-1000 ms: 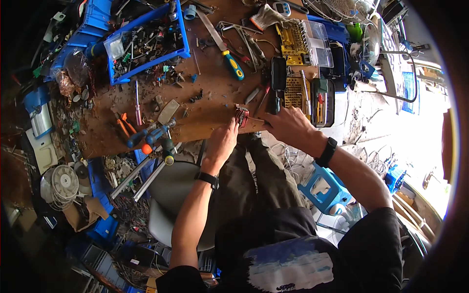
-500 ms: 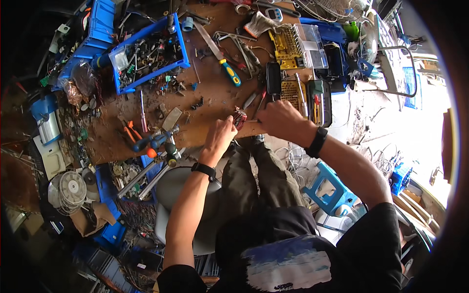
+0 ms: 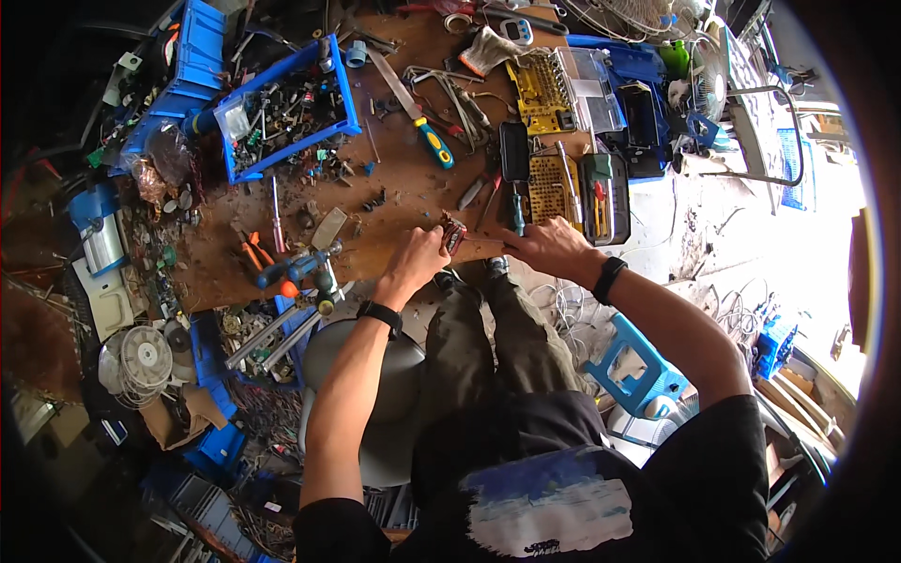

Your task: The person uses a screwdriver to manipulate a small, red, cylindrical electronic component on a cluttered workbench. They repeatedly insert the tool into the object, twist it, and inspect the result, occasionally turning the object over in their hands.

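My left hand [image 3: 413, 261] is closed on a small dark red part [image 3: 452, 235] at the table's near edge, and its fingers cover part of it. A thin-shafted tool [image 3: 486, 240], which looks like a screwdriver, runs from that part to my right hand [image 3: 552, 250]. The fingers of that hand are closed round the tool's other end, and its handle is hidden in them. Just beyond them is a teal-handled tool [image 3: 518, 215]; a yellow bit set [image 3: 554, 186] is close by.
A yellow-and-teal-handled knife [image 3: 432, 139] lies mid-table, with a blue tray of small parts [image 3: 355, 105] to its left. Orange-handled pliers [image 3: 251, 251] and a blue-handled hammer [image 3: 305, 269] are at the left. A blue stool [image 3: 631, 368] stands at the lower right.
My right hand has come slightly nearer to me and turned, uncovering the teal-handled tool and more of the bit set. My left hand still holds the red part, at nearly the same place.
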`<state>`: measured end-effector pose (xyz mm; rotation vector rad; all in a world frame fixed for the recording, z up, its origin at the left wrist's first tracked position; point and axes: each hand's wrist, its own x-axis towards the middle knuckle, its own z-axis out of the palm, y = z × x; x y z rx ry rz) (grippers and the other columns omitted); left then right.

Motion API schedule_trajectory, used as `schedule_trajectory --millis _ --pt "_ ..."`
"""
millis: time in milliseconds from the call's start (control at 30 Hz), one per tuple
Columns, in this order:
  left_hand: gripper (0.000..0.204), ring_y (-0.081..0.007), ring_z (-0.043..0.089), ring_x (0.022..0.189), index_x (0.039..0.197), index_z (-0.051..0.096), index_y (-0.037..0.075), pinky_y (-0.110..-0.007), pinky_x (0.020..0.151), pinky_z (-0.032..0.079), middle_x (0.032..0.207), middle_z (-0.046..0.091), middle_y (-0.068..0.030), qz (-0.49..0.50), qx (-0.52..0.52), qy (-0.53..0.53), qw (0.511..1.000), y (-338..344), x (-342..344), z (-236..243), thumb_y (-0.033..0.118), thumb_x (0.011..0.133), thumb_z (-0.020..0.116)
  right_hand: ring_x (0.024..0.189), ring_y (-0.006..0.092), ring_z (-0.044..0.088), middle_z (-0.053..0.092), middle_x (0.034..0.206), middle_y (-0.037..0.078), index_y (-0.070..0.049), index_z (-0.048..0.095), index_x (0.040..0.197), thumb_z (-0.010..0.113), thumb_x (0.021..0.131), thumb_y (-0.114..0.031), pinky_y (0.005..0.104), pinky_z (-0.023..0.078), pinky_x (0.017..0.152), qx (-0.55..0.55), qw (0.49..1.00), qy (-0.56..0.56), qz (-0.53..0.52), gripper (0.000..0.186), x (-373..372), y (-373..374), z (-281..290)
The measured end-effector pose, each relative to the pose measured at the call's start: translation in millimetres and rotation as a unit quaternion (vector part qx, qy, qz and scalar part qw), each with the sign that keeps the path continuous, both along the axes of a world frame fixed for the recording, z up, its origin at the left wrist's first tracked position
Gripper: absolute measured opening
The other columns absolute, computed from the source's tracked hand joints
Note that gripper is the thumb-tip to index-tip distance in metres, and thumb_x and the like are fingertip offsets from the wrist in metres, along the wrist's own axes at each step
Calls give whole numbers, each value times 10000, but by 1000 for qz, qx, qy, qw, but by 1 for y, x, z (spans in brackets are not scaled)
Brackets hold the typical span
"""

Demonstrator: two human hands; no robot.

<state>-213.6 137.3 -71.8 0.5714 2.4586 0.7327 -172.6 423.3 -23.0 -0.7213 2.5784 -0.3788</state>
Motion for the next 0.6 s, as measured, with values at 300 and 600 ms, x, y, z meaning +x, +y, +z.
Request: schedule_trajectory --millis 300,600 --pt "726 -422 645 1255 1565 475 55 -482 1022 548 1362 658 -247 128 72 129 981 3 50 -2 285 956 797 832 443 735 761 885 234 -21 744 1101 703 1006 -407 532 575 754 -162 955 -126 -216 399 12 -30 3" --pt "666 -335 593 1320 1538 529 131 -723 1204 267 1401 644 -127 235 46 97 966 -10 59 -50 316 958 800 720 452 692 690 726 222 -45 697 1174 704 997 -305 570 527 685 -103 984 -33 -143 315 -5 -38 50"
